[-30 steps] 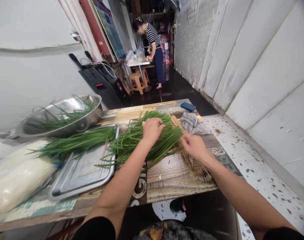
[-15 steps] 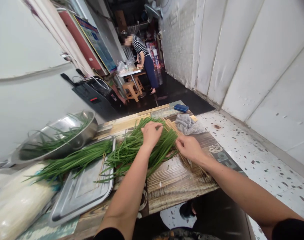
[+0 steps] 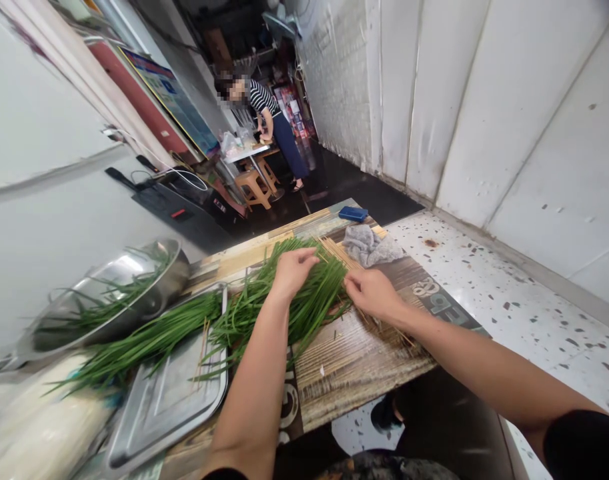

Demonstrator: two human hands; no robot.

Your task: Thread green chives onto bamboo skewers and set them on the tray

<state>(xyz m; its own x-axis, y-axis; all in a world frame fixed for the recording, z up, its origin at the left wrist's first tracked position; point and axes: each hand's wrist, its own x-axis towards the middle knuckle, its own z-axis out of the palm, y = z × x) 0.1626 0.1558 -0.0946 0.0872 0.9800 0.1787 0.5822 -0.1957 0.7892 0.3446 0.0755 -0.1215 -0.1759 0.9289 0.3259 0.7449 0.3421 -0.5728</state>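
Note:
A loose pile of green garlic chives lies on the wood-patterned table. Over the middle of the pile is my left hand, its fingers drawn together in a pinch; whatever is between them is too small to make out. My right hand is closed at the right-hand ends of the chives, thumb against bent fingers, and what it grips is hidden. Thin bamboo skewers lie beside the pile, running partly beneath my right hand. More chives rest across a metal tray on the left, with a few skewers.
A steel bowl holding chives stands at the left, near bulging plastic bags. A grey cloth and a blue box lie at the table's far right. Another person bends over a small table farther back.
The view has shifted a little, so the scene sits slightly farther left. Both hands stay closed at nearly the same places over and beside the chives.

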